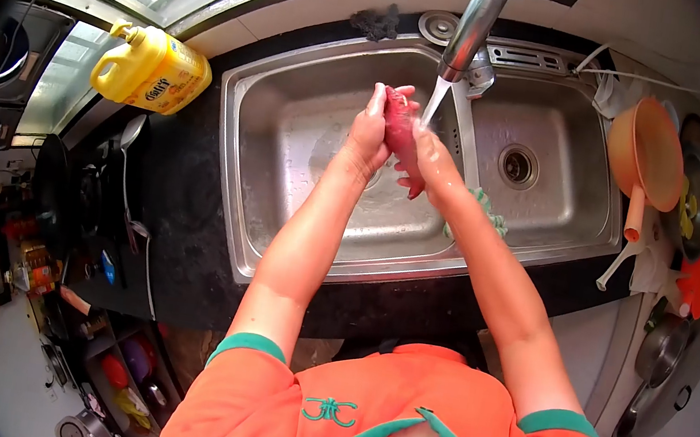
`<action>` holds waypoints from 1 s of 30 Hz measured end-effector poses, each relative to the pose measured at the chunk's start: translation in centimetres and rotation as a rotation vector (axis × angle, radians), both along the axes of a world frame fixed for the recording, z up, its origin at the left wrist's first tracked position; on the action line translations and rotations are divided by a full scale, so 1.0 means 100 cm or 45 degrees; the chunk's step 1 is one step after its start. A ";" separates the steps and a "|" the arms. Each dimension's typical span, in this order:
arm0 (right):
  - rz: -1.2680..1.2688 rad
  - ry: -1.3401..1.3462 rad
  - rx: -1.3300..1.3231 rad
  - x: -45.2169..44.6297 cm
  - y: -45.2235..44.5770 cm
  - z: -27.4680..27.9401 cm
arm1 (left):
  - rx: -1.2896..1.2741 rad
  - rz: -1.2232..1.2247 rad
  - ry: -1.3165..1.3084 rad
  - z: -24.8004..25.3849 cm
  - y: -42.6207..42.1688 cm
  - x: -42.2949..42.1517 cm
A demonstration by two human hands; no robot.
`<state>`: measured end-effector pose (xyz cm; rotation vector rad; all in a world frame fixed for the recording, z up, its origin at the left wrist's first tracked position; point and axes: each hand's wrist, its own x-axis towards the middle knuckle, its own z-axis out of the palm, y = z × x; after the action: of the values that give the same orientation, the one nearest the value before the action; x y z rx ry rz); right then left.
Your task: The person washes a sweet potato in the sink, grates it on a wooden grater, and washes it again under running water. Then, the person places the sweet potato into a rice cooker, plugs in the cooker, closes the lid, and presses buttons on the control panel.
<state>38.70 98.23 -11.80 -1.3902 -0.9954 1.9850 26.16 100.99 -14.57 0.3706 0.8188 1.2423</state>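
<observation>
"Orange shirt with green trim, right below the camera. Where do the bare arms lead?"

"Up over the sink. Both hands meet above the left basin, closed around a reddish tuber."

"How does each one hold it?"

"Left hand is curled along its left side, thumb up near the top end. Right hand presses from the right, with fingertips showing past the tuber's left edge lower down. Its lower end pokes out between them, tilted a little to the right."

"Any water running?"

"Yes, a stream falls from the metal faucet onto the right hand, at the tuber's side."

"And the right basin?"

"Its round drain is in view. A green-and-white cloth lies by the divider, partly covered by the right forearm."

"What stands around the sink?"

"On the left, a yellow jug with a pump top, by the window. A dark, crumpled scrubber sits behind the left basin, and a long-handled ladle lies on the black worktop. Over on the right, an orange pan-shaped dipper is beside the right basin."
</observation>
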 end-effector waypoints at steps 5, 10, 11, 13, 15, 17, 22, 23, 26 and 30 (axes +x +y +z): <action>-0.019 -0.110 -0.061 -0.001 0.019 -0.003 | 0.307 -0.107 0.452 -0.003 -0.006 0.003; -0.116 0.083 -0.112 -0.007 0.023 -0.004 | 0.261 -0.035 0.304 0.013 -0.007 0.005; -0.135 0.265 -0.251 -0.005 0.026 -0.006 | 0.232 -0.050 0.174 0.014 -0.009 0.005; -0.164 0.452 -0.414 -0.002 0.033 -0.003 | 0.171 -0.080 -0.088 0.012 -0.016 0.005; -0.109 0.495 -0.493 0.006 0.035 0.002 | 0.170 -0.234 0.171 -0.004 -0.019 -0.009; -0.048 0.543 -0.510 0.012 0.035 0.002 | 0.202 -0.219 0.450 -0.013 -0.025 -0.013; 0.038 0.709 -0.712 0.010 0.037 -0.012 | 0.159 0.055 0.571 0.002 -0.033 -0.014; 0.069 0.747 -0.753 0.009 0.037 -0.017 | 0.303 0.066 0.668 0.010 -0.036 -0.002; 0.056 0.573 -0.433 0.001 0.027 -0.027 | 0.483 0.079 0.982 0.018 -0.035 0.010; 0.008 0.567 -0.620 0.004 0.032 -0.008 | 0.343 0.054 1.272 -0.003 -0.011 0.017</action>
<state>39.11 101.41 -12.64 -1.0775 -0.3282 2.4976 27.87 99.89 -14.84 1.2535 1.4992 1.1820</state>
